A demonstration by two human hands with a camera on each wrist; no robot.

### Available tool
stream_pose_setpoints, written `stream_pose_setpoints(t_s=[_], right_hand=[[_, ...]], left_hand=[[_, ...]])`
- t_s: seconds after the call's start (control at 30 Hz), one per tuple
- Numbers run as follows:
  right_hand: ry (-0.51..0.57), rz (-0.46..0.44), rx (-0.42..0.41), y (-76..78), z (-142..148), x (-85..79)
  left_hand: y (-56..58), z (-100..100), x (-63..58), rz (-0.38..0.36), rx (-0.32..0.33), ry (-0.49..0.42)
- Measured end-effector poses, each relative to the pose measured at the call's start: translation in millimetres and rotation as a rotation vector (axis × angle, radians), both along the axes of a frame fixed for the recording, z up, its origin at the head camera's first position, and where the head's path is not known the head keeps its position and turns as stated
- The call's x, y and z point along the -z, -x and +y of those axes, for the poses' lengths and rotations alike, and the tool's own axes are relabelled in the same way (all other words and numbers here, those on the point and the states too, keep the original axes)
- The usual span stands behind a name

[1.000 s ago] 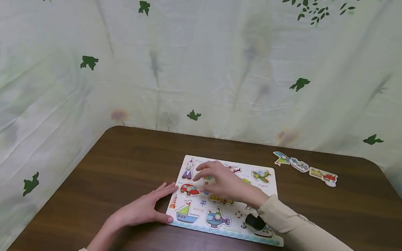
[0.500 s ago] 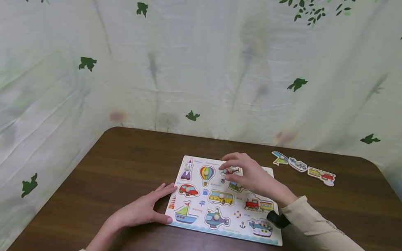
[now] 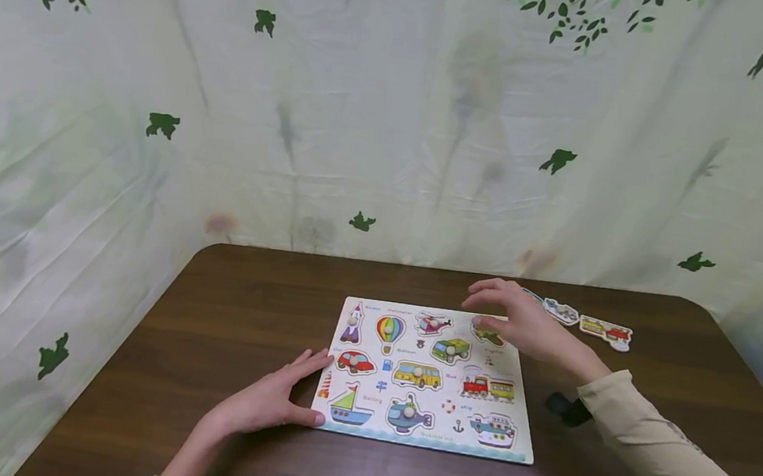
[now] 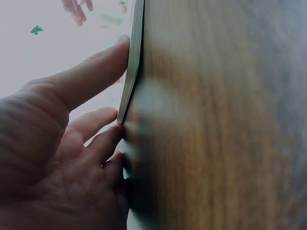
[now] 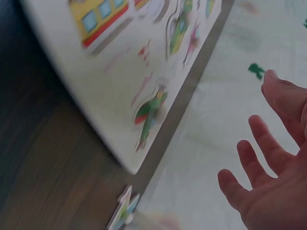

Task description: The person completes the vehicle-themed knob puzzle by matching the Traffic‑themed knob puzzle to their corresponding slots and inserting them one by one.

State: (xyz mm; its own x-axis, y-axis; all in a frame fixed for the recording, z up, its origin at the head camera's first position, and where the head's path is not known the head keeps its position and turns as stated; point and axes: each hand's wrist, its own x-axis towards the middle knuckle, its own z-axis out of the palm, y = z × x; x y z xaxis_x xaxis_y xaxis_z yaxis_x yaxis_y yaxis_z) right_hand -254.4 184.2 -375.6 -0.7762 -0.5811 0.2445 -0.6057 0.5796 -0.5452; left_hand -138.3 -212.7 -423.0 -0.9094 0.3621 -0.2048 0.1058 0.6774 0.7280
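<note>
A white vehicle puzzle board (image 3: 443, 443) lies flat on the table, with pictured pieces such as a yellow bus (image 3: 418, 375) and a hot-air balloon (image 3: 389, 330). My left hand (image 3: 272, 392) rests at its left side, thumb on the near corner; the left wrist view has the thumb and fingertips against the board's edge (image 4: 135, 57). Over the far right corner hovers my right hand (image 3: 529, 323), partly covering the green plane (image 3: 487, 335). Its fingers are spread and hold nothing in the right wrist view, apart from the board.
Beyond the right hand lie loose pieces in a row: a ship (image 3: 561, 313), a train (image 3: 606, 331) and a plane-like piece (image 5: 123, 211), mostly hidden in the head view. A pale leaf-patterned curtain (image 3: 394, 129) hangs behind the brown table (image 3: 263, 287).
My right hand has moved rightward across the board from near the balloon, past the helicopter, to the far right corner. The left hand stays at the board's edge.
</note>
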Motion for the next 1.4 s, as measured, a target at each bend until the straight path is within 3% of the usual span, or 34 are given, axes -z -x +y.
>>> stream_pose_setpoints(t_s=[0.4, 0.9, 1.4], right_hand=[[-0.03, -0.031, 0.147, 19.7, 48, 8.3], [-0.031, 0.058, 0.107, 58.7, 75, 20.6], [-0.113, -0.069, 0.206, 76.4, 97, 29.5]], left_hand=[[-1.9, -2, -0.4, 0.007, -0.007, 0.012], [0.0, -3, -2.0, 0.004, -0.009, 0.022], [-1.0, -2, -2.9, 0.029, 0.023, 0.004]])
